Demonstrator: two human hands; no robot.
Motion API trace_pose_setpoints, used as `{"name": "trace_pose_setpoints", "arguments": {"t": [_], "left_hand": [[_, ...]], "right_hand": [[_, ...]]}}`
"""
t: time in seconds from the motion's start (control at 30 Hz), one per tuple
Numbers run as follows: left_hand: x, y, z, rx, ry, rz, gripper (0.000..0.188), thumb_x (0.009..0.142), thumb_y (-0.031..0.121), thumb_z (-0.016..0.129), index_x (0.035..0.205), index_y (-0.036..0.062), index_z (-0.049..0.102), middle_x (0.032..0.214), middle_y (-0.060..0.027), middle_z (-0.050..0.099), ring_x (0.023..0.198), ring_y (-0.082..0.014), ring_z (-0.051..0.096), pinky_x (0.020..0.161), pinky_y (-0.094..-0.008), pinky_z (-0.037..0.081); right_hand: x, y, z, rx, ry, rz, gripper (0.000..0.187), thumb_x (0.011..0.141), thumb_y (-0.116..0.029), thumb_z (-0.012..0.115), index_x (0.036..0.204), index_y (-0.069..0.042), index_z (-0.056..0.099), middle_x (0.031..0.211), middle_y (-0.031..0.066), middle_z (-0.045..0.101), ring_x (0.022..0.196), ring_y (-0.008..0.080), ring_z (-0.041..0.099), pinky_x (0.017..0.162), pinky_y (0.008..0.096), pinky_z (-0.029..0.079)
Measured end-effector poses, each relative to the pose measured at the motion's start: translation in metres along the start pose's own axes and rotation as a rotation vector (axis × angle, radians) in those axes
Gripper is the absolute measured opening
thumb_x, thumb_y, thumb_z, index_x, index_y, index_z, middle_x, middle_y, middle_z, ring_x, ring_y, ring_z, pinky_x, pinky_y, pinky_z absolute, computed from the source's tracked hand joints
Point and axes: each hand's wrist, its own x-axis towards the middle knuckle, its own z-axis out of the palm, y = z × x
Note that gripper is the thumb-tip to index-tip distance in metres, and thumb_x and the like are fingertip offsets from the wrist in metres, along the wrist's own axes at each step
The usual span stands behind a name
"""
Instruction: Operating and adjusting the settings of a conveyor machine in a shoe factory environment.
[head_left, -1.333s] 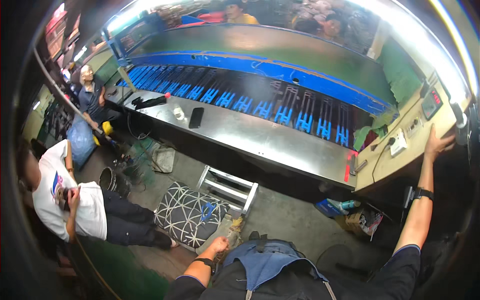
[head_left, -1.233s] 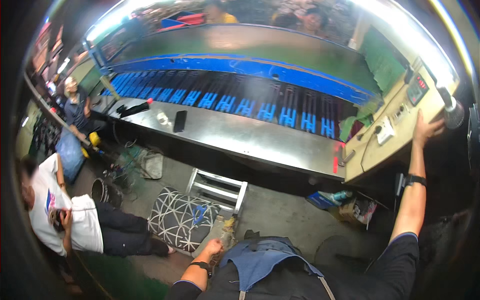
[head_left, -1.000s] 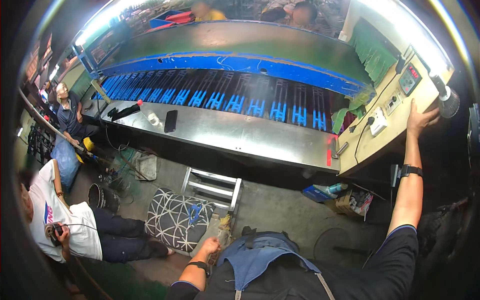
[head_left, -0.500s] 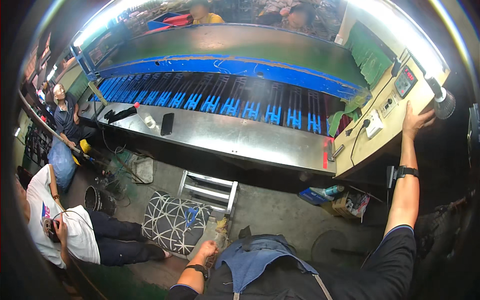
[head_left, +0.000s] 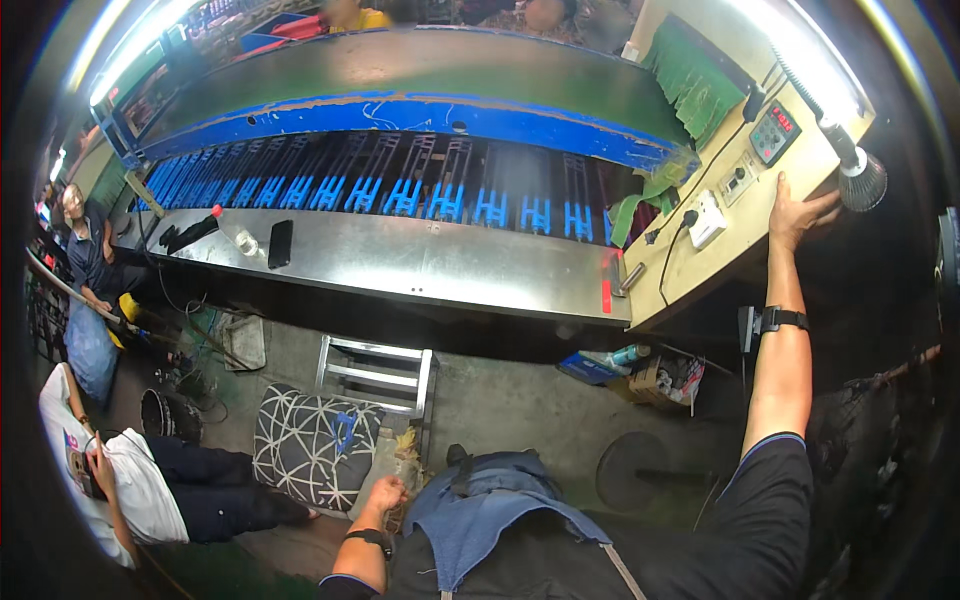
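My right hand (head_left: 797, 212) rests against the right edge of a cream control panel (head_left: 668, 285), its thumb up and fingers spread past the edge. Near it are a small control box with a red display (head_left: 775, 132), a white socket strip (head_left: 707, 220) and a lamp bulb (head_left: 862, 182). Low in front of my body, my left hand (head_left: 385, 492) has its fingers curled in; what they hold, if anything, is hidden. Just beyond it lies a yellowish tuft (head_left: 405, 442), next to a patterned cushion (head_left: 290, 450) with blue-handled scissors (head_left: 345, 430) on it.
A long machine with a metal ledge (head_left: 450, 270) and rows of blue-tipped arms (head_left: 400, 195) spans the front. On the ledge lie a phone (head_left: 281, 244) and a red-handled tool (head_left: 607, 283). Below stand a metal rack (head_left: 375, 375) and a carton (head_left: 662, 382). One person (head_left: 110, 470) stands left.
The whole view has shifted, so the machine and both hands appear farther left. My right hand stays on the panel's edge and my left stays curled by the cushion.
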Motion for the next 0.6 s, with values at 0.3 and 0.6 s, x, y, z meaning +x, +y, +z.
{"name": "trace_pose_setpoints", "arguments": {"t": [0.3,0.6], "left_hand": [[-0.001,0.002,-0.002,-0.045,-0.003,-0.016,0.027,0.088,0.006,0.056,0.114,-0.0011,0.060,0.088,-0.0113,0.072,0.068,-0.0172,0.069,0.053,-0.0317,0.050],[-0.011,0.012,-0.001,-0.029,0.012,-0.035,0.023,0.087,0.004,0.055,0.109,-0.0003,0.060,0.087,-0.0116,0.072,0.069,-0.0172,0.070,0.050,-0.0308,0.050]], "right_hand": [[0.002,-0.004,-0.003,-0.040,-0.004,0.038,0.121,0.070,-0.048,0.085,0.151,0.006,0.013,0.149,0.0356,0.021,0.141,0.0469,0.017,0.114,0.0591,0.018],[0.002,0.003,0.005,-0.094,0.027,-0.004,0.120,0.070,-0.047,0.085,0.151,0.005,0.012,0.149,0.0351,0.022,0.141,0.0469,0.017,0.114,0.0583,0.018]]}}
